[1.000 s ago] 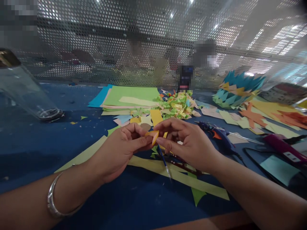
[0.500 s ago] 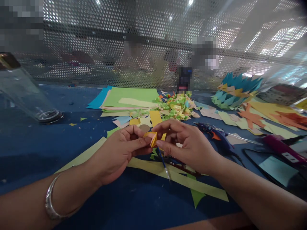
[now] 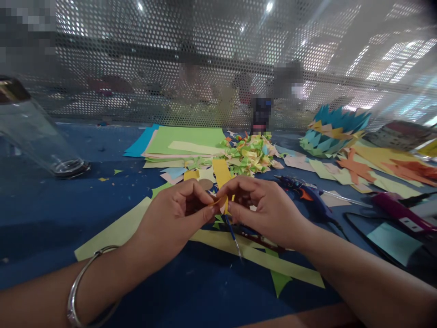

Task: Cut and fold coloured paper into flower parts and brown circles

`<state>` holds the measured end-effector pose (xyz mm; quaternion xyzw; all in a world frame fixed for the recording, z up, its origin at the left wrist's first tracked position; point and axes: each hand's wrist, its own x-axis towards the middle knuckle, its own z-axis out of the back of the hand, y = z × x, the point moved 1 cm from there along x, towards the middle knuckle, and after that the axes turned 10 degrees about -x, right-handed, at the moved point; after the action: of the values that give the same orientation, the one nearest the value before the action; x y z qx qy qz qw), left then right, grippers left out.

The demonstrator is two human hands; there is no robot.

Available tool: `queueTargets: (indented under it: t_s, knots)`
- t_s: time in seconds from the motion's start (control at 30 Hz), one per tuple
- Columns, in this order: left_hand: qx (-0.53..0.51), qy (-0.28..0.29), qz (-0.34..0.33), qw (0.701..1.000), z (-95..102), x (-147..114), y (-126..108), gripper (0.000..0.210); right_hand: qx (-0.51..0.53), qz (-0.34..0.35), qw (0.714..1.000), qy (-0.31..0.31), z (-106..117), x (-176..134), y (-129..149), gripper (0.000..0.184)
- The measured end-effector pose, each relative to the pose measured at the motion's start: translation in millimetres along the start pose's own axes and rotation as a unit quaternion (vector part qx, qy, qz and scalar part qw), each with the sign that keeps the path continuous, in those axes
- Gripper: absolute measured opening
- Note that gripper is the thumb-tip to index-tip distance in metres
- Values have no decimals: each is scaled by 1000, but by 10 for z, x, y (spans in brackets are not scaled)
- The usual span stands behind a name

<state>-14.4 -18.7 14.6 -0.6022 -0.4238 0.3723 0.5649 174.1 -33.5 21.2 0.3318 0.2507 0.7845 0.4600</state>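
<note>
A small folded piece of orange-yellow paper (image 3: pixel 223 203) is pinched between both hands, in the middle of the view. My left hand (image 3: pixel 182 212) grips its left end with thumb and forefinger. On its right side, the thumb and fingers of my right hand (image 3: pixel 261 205) close on the same piece. Under the hands lies a thin blue paintbrush (image 3: pixel 233 232), its tip toward me. A long pale yellow-green paper strip (image 3: pixel 273 262) crosses the table below, over a green paper scrap (image 3: pixel 280 278). A yellow paper strip (image 3: pixel 221 169) lies just beyond my fingers.
Behind stand stacked coloured sheets (image 3: pixel 191 136) and a heap of paper scraps (image 3: pixel 251 152). At right are a blue glue gun (image 3: pixel 316 200), a purple power strip (image 3: pixel 399 212) and a folded-paper bowl (image 3: pixel 332 134). A clear bottle (image 3: pixel 37 132) tilts at left. A perforated screen (image 3: pixel 153 68) closes the back.
My left hand has shifted its grip on the paper piece, its fingertips now pinching the left end. The piece looks more opened out to the left.
</note>
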Motion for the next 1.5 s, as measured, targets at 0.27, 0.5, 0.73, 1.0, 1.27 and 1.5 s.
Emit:
queueTargets:
  t_s: [0.27, 0.5, 0.73, 1.0, 1.27, 1.5]
  knots:
    - [-42, 43, 63, 996, 62, -2, -37, 23, -33, 18, 999, -9, 17, 0, 16, 17]
    - [-67, 55, 109, 990, 106, 34, -19, 19, -55, 42, 998, 0, 24, 3, -5, 19]
    - [-90, 71, 147, 982, 124, 46, -40, 14, -70, 41, 997, 11, 31, 6, 16, 18]
    - [-15, 80, 98, 992, 113, 43, -112, 13, -52, 34, 998, 20, 42, -5, 45, 14]
    - [220, 120, 1, 968, 174, 35, -171, 7, -67, 73, 994, 40, 62, -4, 62, 15]
    - [324, 139, -94, 931, 206, 49, -241, 12, -83, 101, 989, 68, 27, -33, 42, 14]
